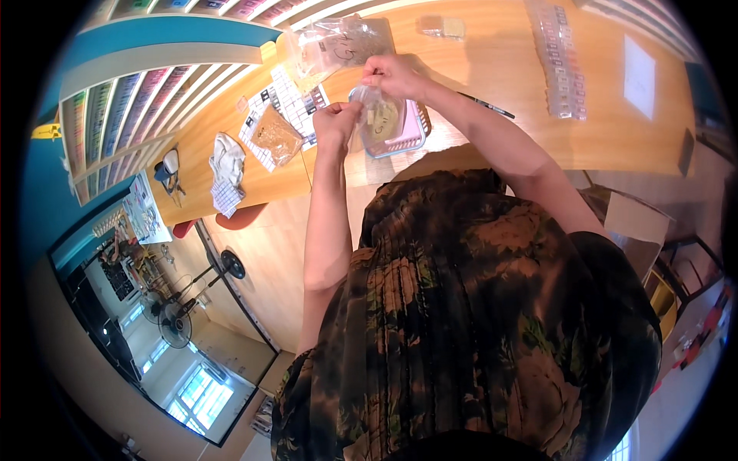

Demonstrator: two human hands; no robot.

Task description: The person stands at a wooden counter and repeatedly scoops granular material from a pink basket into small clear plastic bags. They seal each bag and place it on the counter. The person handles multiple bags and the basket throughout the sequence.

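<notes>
Between my two hands hangs a small clear plastic bag (382,121) with pale yellowish contents and dark handwriting on it. My left hand (336,125) is closed on its left edge, and my right hand (392,76) pinches its top. Behind and below the bag stands a blue-rimmed plastic basket (400,151) with something pink inside. Left of my left hand, a clear bag of small orange-brown pieces (277,137) lies on a white gridded sheet (257,150). Beyond my hands is a larger clear bag (338,46) with writing on it.
A black pen (487,104) lies right of my right forearm. Strips of small sample packets (559,61) and a white paper (639,77) are farther right. A crumpled cloth (227,173) lies at the left, near shelves of colourful items (127,115). A cardboard box (634,223) stands at the right.
</notes>
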